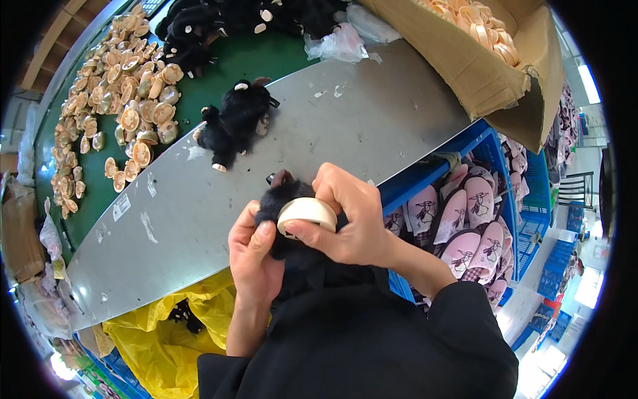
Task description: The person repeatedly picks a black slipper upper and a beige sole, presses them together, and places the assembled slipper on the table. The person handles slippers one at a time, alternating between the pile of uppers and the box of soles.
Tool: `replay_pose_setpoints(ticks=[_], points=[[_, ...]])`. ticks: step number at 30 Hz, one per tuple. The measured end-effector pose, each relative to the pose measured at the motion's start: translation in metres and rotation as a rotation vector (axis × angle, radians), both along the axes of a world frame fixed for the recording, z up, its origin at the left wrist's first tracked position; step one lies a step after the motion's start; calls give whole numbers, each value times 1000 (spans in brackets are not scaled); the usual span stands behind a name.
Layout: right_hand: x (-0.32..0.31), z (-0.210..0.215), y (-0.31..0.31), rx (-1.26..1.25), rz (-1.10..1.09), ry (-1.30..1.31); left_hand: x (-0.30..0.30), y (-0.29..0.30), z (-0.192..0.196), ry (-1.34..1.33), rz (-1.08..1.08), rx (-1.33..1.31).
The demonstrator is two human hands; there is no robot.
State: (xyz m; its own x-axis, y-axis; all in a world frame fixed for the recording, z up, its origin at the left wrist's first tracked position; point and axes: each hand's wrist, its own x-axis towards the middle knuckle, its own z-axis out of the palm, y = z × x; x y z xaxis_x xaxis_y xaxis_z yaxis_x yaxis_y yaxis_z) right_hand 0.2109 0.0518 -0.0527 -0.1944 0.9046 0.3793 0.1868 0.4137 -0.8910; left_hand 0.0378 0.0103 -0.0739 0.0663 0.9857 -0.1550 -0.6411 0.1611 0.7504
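My left hand (254, 247) is closed on a black plush toy (287, 194) with a small brown ear, held just past the near edge of the metal table. A cream, rounded plastic piece (308, 211) is pressed against the toy's front by my right hand (352, 218), thumb below it and fingers over its top and side. The toy's lower part is hard to tell from my black clothing. Farther off on the metal surface lies another black plush toy (240, 118) with pale paw tips.
Beige plastic face shells (129, 116) are heaped on the green belt (229, 63). More black plush toys (193, 30) lie at the back. A cardboard box (458, 56) holds peach-coloured bands. Pink slippers (458, 219) fill blue crates (493, 143) at right; a yellow bag (159, 339) hangs below left.
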Motion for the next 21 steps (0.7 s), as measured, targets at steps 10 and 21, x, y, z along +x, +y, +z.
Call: replay_pose_setpoints(ticks=[10, 21], points=[[-17, -27, 13, 59, -60, 99, 10, 8, 8, 1080, 279, 480], [-35, -26, -1, 46, -125, 19, 17, -2, -13, 974, 197, 389]])
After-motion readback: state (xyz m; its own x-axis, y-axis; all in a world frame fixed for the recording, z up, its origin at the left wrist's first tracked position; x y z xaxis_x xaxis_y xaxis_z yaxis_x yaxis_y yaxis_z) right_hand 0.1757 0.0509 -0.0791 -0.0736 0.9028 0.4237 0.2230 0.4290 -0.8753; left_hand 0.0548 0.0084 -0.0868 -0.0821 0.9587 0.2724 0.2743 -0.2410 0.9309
